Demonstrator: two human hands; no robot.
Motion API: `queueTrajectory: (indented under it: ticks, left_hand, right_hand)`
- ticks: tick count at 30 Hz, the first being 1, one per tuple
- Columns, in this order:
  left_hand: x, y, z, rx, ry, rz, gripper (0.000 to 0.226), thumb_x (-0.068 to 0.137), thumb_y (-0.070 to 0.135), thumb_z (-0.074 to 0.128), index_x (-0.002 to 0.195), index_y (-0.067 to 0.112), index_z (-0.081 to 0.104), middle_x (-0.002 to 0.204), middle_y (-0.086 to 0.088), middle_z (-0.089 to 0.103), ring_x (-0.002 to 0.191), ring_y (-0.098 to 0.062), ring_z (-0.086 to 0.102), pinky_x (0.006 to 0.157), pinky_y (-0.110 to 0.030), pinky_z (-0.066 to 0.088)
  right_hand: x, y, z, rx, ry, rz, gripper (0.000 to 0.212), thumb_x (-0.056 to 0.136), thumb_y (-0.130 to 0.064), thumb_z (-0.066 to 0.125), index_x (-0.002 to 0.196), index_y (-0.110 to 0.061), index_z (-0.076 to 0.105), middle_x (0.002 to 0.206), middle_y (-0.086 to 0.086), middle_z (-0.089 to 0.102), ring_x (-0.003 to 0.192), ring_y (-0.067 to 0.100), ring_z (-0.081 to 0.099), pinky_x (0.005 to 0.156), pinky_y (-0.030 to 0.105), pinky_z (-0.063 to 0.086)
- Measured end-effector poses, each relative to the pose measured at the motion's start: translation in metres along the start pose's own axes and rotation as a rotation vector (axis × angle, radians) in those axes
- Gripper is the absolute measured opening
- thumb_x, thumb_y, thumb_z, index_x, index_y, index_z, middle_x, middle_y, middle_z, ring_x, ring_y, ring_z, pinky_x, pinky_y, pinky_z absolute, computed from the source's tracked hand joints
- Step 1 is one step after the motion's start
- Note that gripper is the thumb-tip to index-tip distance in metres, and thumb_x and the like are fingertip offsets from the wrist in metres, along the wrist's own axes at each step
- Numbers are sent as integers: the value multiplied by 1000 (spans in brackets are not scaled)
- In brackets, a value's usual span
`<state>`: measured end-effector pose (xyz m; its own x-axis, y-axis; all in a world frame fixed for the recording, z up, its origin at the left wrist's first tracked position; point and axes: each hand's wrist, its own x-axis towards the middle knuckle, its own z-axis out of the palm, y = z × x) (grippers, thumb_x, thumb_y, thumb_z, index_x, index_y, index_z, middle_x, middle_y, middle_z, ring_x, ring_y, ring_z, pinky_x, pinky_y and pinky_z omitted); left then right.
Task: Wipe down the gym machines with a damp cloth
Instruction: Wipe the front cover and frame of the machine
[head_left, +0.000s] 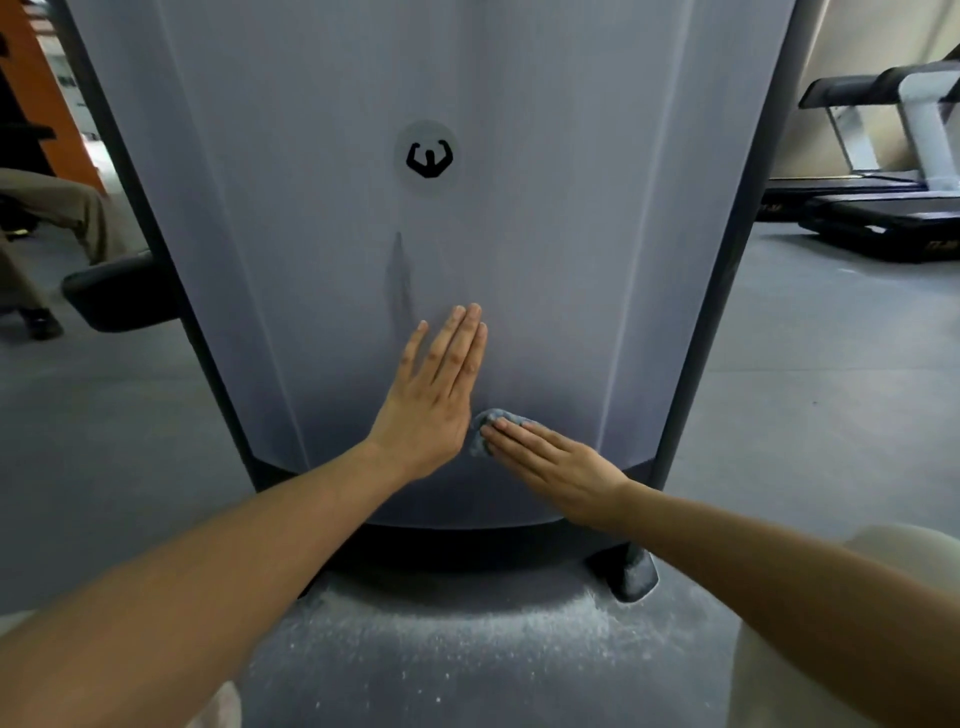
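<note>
A tall grey shroud panel of a gym machine (519, 234) fills the middle of the view, with a round black logo (428, 158) on it and a dark wet streak below the logo. My left hand (434, 395) lies flat on the panel, fingers straight and pointing up. My right hand (550, 462) presses a small grey cloth (485, 423) against the lower panel with straight fingers pointing left. Most of the cloth is hidden under those fingers.
The machine's dark base (467, 551) and a dusty foot (631, 571) stand on the grey floor. Treadmills (883, 208) are at the right. At the left sits a person's leg (57, 208) beside a black pad (119, 296).
</note>
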<state>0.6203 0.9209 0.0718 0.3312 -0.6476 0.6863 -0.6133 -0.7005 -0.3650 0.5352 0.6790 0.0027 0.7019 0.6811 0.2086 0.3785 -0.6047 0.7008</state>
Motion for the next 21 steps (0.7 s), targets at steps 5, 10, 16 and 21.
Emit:
queueTrajectory:
  ticks: [5, 10, 16, 21]
  left_hand:
    - [-9, -2, 1, 34, -41, 34, 82, 102, 15, 45, 167, -4, 0, 178, -20, -7, 166, -35, -5, 131, -60, 13]
    - [-19, 0, 4, 42, -72, 70, 82, 102, 15, 44, 167, -4, -2, 178, -20, -9, 166, -35, -6, 131, -60, 12]
    - [-22, 5, 4, 39, -92, 62, 85, 105, 23, 48, 167, -4, -3, 177, -20, -11, 165, -34, -8, 132, -59, 11]
    - [-22, 5, 2, 54, -111, 62, 84, 104, 24, 45, 167, -4, -3, 177, -20, -11, 165, -34, -8, 132, -59, 10]
  right_hand:
    - [21, 17, -10, 42, 162, 153, 59, 107, -2, 9, 165, 5, 12, 175, 22, 6, 163, 38, 9, 132, 49, 16]
    - [6, 5, 7, 17, 94, 118, 72, 99, -2, 26, 166, 3, 3, 175, 23, -3, 163, 39, -1, 132, 50, 7]
    - [-20, -21, 43, 2, -38, -155, 83, 105, -21, 49, 166, 3, -1, 175, 20, -9, 163, 35, -8, 133, 48, 2]
    - [-9, -14, 30, -5, -30, -105, 77, 102, -14, 35, 166, 1, -4, 175, 20, -11, 163, 33, -10, 133, 47, 5]
